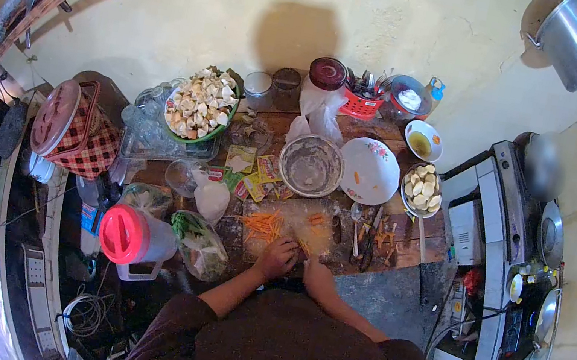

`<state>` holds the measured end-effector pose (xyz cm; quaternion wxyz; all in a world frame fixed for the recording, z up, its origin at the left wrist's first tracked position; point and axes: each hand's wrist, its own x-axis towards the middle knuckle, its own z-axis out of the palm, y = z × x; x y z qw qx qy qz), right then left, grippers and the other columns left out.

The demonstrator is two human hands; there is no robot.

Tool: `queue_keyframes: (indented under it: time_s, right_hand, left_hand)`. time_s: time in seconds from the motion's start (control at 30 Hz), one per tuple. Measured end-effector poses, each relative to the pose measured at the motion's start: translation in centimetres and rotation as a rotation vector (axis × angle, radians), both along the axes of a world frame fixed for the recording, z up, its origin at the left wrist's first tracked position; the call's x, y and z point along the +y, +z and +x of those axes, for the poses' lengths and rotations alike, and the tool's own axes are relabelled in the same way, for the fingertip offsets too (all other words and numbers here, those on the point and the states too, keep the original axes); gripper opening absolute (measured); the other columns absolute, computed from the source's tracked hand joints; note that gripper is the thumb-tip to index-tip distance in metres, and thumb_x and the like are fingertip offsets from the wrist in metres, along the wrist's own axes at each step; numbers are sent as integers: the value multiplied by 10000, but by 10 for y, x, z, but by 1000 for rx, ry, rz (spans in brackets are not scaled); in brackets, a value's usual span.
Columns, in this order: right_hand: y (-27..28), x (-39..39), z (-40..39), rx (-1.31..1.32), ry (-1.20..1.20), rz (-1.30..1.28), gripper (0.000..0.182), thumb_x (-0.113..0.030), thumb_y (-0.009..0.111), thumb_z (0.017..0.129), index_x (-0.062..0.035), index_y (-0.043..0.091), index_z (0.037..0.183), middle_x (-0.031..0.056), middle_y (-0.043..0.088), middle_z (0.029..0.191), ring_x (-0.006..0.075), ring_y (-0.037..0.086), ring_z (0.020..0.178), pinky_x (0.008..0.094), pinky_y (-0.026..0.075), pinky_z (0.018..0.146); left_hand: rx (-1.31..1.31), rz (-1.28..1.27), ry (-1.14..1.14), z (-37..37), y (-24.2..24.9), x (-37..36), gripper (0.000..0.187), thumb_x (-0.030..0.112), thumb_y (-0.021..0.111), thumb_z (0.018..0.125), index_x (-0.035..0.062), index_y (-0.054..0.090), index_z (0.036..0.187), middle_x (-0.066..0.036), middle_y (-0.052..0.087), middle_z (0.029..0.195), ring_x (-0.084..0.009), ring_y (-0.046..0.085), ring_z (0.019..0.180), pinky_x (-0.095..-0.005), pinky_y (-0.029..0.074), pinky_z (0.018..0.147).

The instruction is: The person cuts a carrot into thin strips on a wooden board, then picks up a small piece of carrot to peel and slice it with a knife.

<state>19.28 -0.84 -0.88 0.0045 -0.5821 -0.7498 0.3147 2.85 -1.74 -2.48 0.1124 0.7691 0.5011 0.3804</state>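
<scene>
A light cutting board (270, 242) lies at the near edge of the wooden table, with a heap of orange carrot strips (263, 225) on its left half. My left hand (277, 258) rests on the board, fingers curled down over carrot pieces (305, 247) that show beside the fingertips. Close on its right, my right hand (319, 277) is closed in a fist around what looks like a knife, mostly hidden by the hand. More carrot bits (316, 219) lie at the board's upper right. Right of the board are a spoon (355, 241) and dark-handled utensils (369, 247).
Behind the board stand a floury metal bowl (311, 166) and a white plate (369, 170). A pan of pale slices (422, 189) is at right. Left are a red-lidded pitcher (130, 237), a bag of greens (197, 245), seasoning packets (256, 175) and a heaped basin (202, 104).
</scene>
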Motion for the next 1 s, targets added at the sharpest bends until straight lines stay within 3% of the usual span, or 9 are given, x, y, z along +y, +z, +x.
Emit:
queue_keyframes:
  time_s: [0.3,0.67,0.77,1.0]
  right_hand:
    - [-8,-6,13,86,-25,-14,311,-284,392,897,16,464,940,290,581,772,454,568,746,539,440,656]
    - [8,-1,6,-21,1,-118,341,-310,381,898,10,466,984,282,588,805,445,575,786,531,448,691]
    - [4,3,-2,21,-23,-52,297,-250,413,885,40,476,891,290,581,734,459,569,711,536,444,637]
    - [15,-4,7,13,-12,-6,283,-252,417,886,23,458,940,272,586,715,436,580,694,529,452,636]
  left_hand:
    - [-30,24,6,2,0,1,126,34,639,665,-21,617,776,-127,615,899,-274,565,899,-360,472,805]
    - [-21,29,6,0,-9,0,120,26,641,649,-16,612,757,-128,611,875,-276,568,880,-353,479,789]
    - [-6,34,36,2,-8,-1,107,20,636,651,-17,607,747,-129,610,863,-277,571,859,-347,484,775]
    - [11,62,23,0,0,-1,107,30,636,653,-13,606,746,-122,608,857,-275,571,841,-340,485,761]
